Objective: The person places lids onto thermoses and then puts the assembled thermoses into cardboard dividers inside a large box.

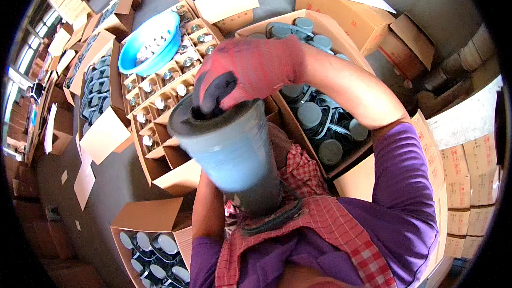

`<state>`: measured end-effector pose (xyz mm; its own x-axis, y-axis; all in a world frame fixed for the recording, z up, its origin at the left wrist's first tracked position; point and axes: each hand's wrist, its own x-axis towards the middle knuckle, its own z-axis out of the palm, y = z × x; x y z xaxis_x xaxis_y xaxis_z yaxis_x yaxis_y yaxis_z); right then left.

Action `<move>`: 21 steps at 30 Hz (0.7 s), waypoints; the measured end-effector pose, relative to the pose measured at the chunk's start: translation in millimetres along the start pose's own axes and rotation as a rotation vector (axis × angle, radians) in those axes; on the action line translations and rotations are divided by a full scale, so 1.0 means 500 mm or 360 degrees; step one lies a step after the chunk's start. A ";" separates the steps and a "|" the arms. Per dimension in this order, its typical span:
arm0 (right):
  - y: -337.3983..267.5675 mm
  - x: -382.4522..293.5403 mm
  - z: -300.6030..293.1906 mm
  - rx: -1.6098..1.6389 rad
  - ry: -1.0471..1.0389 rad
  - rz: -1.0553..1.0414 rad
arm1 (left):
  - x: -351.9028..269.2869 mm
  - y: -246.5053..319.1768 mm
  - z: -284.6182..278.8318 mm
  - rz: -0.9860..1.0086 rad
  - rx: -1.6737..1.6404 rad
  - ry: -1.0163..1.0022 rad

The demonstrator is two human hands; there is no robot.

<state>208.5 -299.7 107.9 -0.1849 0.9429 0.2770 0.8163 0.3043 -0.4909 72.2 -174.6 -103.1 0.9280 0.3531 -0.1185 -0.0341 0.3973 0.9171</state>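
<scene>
In front of my chest a tapered, dark, glossy jug (236, 152) is tilted towards the left, its surface catching blue-white reflections. My right hand (248, 76), in a red knitted glove with dark fingers, grips the dark top (188, 118) of the jug from above. The fingertips are partly hidden at the rim. Behind the jug runs my left forearm (206, 208), and my left hand is out of sight there. Just beyond lies a carton with cardboard dividers (162, 128), whose cells hold clear glass pieces and white parts.
A blue basin (176, 36) of small white parts rests on the divided carton. Lidded jugs fill an open carton (276, 108) at right and another carton (182, 224) at lower left. More open cartons (116, 96) line the left. Closed cartons (472, 176) are stacked far right.
</scene>
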 end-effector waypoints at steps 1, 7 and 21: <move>-0.008 0.003 0.003 0.0335 -0.0106 0.0082 | -0.002 -0.006 0.008 -0.0005 0.0001 -0.0021; -0.045 0.009 0.009 -0.0003 -0.0216 0.0220 | 0.001 -0.023 0.001 -0.0021 -0.0077 0.0005; -0.028 -0.468 0.523 -0.0008 0.0418 0.0690 | -0.101 -0.215 -0.238 -0.0122 -0.0898 0.1015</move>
<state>97.5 -489.1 -166.0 0.3150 0.9164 0.2471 0.7903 -0.1091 -0.6029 -15.0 -134.6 -241.1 0.5551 0.6500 -0.5190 -0.3165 0.7420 0.5909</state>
